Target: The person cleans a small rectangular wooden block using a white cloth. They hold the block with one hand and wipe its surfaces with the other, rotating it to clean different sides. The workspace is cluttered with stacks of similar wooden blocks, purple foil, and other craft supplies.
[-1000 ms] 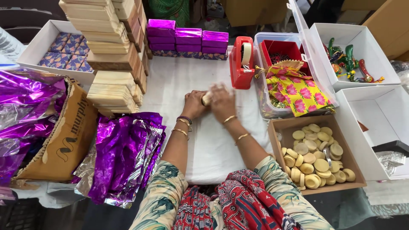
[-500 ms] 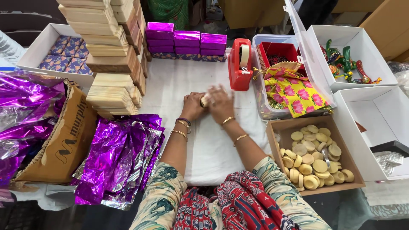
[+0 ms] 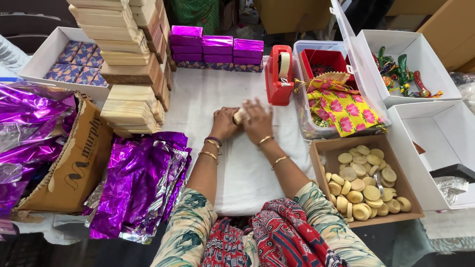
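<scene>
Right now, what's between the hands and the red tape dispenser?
Head view: only bare white cloth lies between the hands, left and right, clasping a small pale block, and the red tape dispenser.

A small, pale tan round disc with a smooth, wood-like surface (image 3: 239, 116) sat on the white cloth that covered the table (image 3: 208, 99), near its middle, in front of the red tape dispenser. Only a sliver of it showed, since it was pressed between the two hands: the left hand (image 3: 223, 123) cupped it from one side with curled fingers, and the right hand (image 3: 257, 121) lay partly over it from the other, fingers spread. Whether it lay flat or stood on edge could not be told.
</scene>
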